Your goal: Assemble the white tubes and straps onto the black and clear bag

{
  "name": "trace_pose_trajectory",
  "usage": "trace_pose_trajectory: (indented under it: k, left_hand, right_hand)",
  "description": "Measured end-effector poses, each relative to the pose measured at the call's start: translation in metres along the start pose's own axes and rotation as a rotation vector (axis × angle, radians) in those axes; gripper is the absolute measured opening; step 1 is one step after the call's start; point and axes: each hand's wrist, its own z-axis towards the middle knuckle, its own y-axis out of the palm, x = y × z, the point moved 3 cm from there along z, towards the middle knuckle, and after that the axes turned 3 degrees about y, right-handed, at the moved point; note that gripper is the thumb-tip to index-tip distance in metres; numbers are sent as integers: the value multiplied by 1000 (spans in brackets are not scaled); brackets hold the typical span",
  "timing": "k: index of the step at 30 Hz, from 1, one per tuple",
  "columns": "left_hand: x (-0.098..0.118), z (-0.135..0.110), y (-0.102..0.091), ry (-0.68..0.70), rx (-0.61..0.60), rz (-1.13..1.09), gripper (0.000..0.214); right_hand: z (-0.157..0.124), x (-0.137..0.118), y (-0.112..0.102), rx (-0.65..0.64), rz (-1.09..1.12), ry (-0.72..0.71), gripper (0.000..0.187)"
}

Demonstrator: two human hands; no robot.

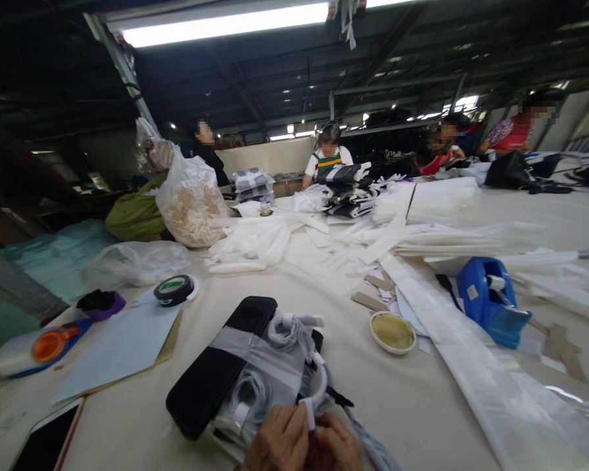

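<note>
Both my hands are at the bottom edge, close together. My left hand and my right hand pinch a white cable that loops up from between them. The cable belongs to a clear plastic bag holding coiled white cords, which lies across a long black case just in front of my hands. Fingers of both hands are curled closed; only their upper parts show.
Around lie a black tape roll, grey card sheets, a phone, an orange-and-blue dispenser, a small dish, a blue tape dispenser, long plastic sleeves and a filled bag. Other people sit at the far side.
</note>
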Motion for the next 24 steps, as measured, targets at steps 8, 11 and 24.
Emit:
trace_pose_trajectory:
  k: [8, 11, 24]
  left_hand:
    - [-7, -6, 1, -235, -91, -297, 26]
    - [-19, 5, -1, -531, -374, -568, 18]
    - [-45, 51, 26, -612, -893, -649, 17]
  right_hand:
    - [6, 9, -4, 95, -60, -53, 37]
    - [7, 10, -4, 133, -177, -93, 40]
    - [5, -37, -8, 120, -513, -153, 43]
